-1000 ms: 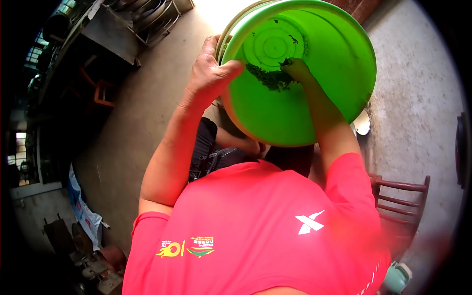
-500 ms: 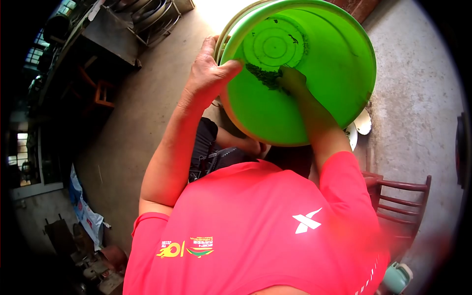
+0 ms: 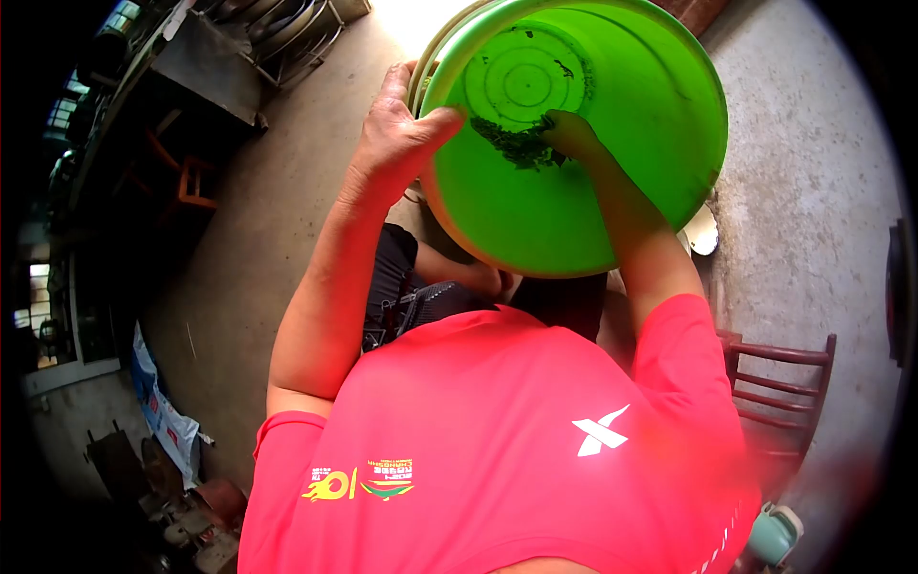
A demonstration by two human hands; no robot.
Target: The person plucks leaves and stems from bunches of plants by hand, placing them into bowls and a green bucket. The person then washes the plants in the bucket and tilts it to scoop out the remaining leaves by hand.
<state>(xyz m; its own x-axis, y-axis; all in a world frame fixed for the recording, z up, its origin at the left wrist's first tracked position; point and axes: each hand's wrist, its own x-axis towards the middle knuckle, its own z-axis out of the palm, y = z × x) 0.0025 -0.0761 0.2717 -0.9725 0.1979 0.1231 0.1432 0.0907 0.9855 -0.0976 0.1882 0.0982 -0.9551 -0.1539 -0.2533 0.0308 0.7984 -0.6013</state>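
A large bright green plastic bucket is tilted, its mouth facing me. My left hand grips the rim at the left, thumb over the inner edge and fingers round the outside. Inside, my right hand is at a small heap of dark chopped leaves lying against the wall near the round base. Its fingers are closed together at the edge of the heap, apparently pinching some leaves; the fingertips are partly hidden. A few dark scraps stick to the base.
A dark red wooden chair stands at the right. Behind the bucket's right side is a pale dish. A teal container sits lower right, a rack of round pans upper left, and a plastic sack lower left.
The bucket and both arms sit slightly higher and further left in view. Within the bucket, my right hand has shifted a little at the leaves, and the heap looks looser.
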